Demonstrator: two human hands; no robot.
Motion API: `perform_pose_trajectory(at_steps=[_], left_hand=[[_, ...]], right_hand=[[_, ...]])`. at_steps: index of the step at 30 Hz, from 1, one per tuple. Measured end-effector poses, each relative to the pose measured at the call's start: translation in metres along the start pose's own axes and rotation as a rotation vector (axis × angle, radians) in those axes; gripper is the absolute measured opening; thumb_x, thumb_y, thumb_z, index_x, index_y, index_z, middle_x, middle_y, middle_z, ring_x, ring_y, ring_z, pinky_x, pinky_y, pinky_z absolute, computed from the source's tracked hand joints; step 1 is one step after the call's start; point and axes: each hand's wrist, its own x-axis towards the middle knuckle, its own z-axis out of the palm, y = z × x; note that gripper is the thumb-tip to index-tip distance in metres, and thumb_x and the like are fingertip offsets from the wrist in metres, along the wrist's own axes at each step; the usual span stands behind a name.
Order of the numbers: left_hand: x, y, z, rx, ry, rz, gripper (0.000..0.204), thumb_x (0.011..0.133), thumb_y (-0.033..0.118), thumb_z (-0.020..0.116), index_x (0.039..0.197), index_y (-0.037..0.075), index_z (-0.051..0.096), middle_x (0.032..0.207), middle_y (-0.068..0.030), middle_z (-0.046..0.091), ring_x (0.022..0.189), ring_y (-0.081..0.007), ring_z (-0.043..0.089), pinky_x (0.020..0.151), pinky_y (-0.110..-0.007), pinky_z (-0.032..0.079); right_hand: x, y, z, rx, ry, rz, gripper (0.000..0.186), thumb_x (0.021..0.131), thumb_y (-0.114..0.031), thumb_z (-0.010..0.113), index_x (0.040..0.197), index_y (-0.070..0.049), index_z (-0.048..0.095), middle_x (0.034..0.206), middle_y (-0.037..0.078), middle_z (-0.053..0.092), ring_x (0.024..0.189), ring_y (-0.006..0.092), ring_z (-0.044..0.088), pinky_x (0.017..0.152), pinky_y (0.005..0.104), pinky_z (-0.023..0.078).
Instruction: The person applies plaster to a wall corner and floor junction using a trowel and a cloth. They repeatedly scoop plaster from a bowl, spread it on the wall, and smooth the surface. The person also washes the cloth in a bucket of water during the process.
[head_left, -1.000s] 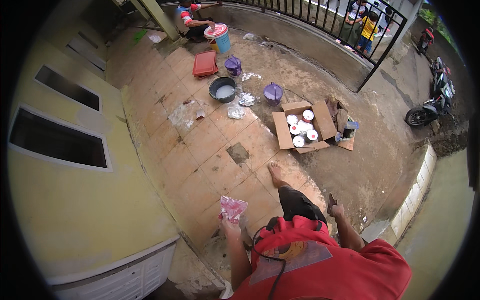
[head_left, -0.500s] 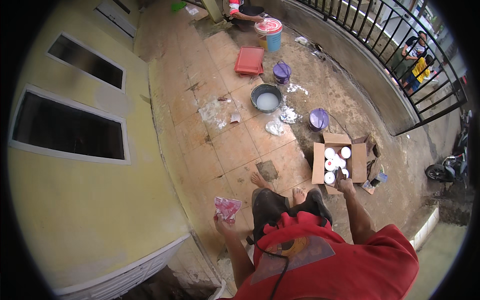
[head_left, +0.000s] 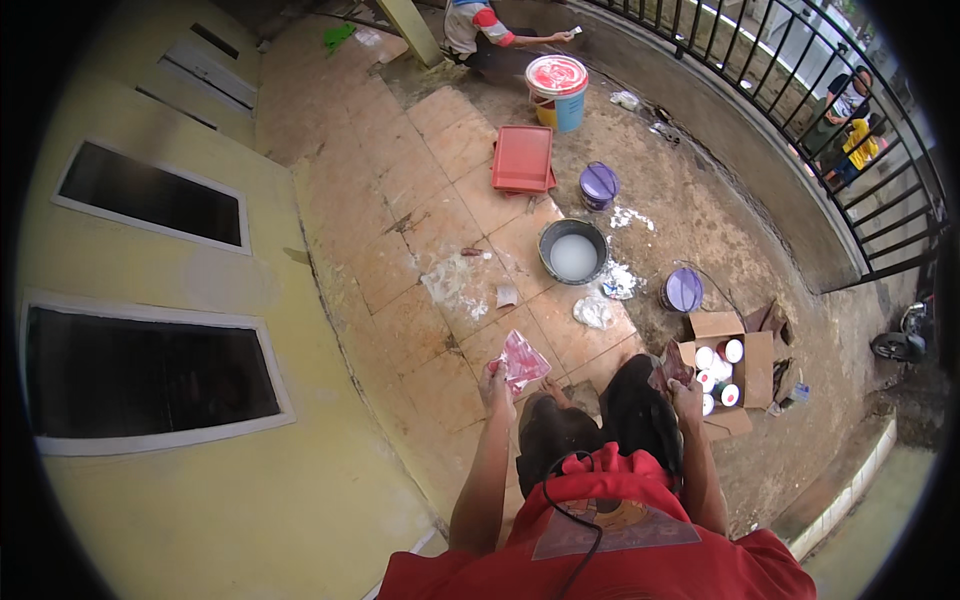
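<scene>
My left hand (head_left: 497,388) is closed around a flat red-pink piece (head_left: 524,362) with white smears, held out over the tiles. A flat reddish-brown piece (head_left: 668,368) is in my right hand (head_left: 686,397), whose fingers are wrapped round its lower end, beside my right knee. Just right of that hand stands an open cardboard box (head_left: 759,365) with several white tubs (head_left: 706,382) in it. Ahead of me, a black basin (head_left: 545,262) holds cloudy whitish liquid. A crumpled clear plastic bag (head_left: 592,312) lies near it.
Two purple pails (head_left: 599,187) stand beyond the box, near red trays (head_left: 522,160) and a large bucket (head_left: 558,100) with a smeared lid. A co-worker (head_left: 490,30) crouches behind that bucket. White spills (head_left: 455,285) mark the tiles. A yellow wall (head_left: 180,520) runs along the left, a black railing (head_left: 800,120) the right.
My right hand has come back from the box to my knee with the brown piece. My left hand has moved forward. The co-worker's arm has moved off the bucket lid.
</scene>
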Motion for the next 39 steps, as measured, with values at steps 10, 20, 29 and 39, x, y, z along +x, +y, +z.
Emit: perform_pose_trajectory(at_steps=[10, 20, 29, 39], left_hand=[[0.156, -0.053, 0.147, 0.569, 0.133, -0.148, 0.021, 0.098, 0.022, 0.064, 0.107, 0.004, 0.069, 0.087, -0.0045, 0.066, 0.077, -0.0115, 0.062, 0.068, -0.031, 0.051], [0.377, -0.199, 0.257, 1.29, -0.029, 0.208, 0.037, 0.1, 0.03, 0.055, 0.122, 0.004, 0.069, 0.109, -0.0198, 0.072, 0.101, -0.0356, 0.068, 0.093, -0.042, 0.051], [0.618, -0.449, 0.154, 0.701, 0.054, -0.235, 0.042, 0.102, 0.034, 0.055, 0.131, 0.005, 0.064, 0.125, -0.0199, 0.069, 0.116, -0.0306, 0.066, 0.098, -0.038, 0.049], [0.638, -0.434, 0.209, 0.138, -0.058, -0.814, 0.064, 0.105, 0.055, 0.045, 0.149, 0.008, 0.043, 0.144, -0.011, 0.054, 0.129, -0.0283, 0.055, 0.106, -0.042, 0.047]], right_hand=[[0.17, -0.07, 0.119, -0.314, -0.209, -0.059, 0.019, 0.088, -0.006, 0.07, 0.105, 0.002, 0.07, 0.09, 0.011, 0.073, 0.076, 0.0188, 0.07, 0.07, 0.0326, 0.058], [0.455, -0.01, 0.262, -0.764, -0.114, -0.25, 0.029, 0.089, -0.017, 0.069, 0.107, 0.003, 0.059, 0.093, 0.026, 0.068, 0.09, 0.0458, 0.067, 0.079, 0.0536, 0.051], [0.601, 0.175, 0.404, -0.507, -0.459, -0.5, 0.039, 0.085, -0.002, 0.062, 0.123, 0.005, 0.063, 0.126, 0.025, 0.064, 0.12, 0.0389, 0.059, 0.104, 0.042, 0.047], [0.67, 0.253, 0.448, -0.605, -0.35, -0.105, 0.059, 0.105, -0.042, 0.042, 0.154, -0.01, 0.041, 0.157, 0.023, 0.041, 0.144, 0.0389, 0.04, 0.119, 0.0471, 0.03]])
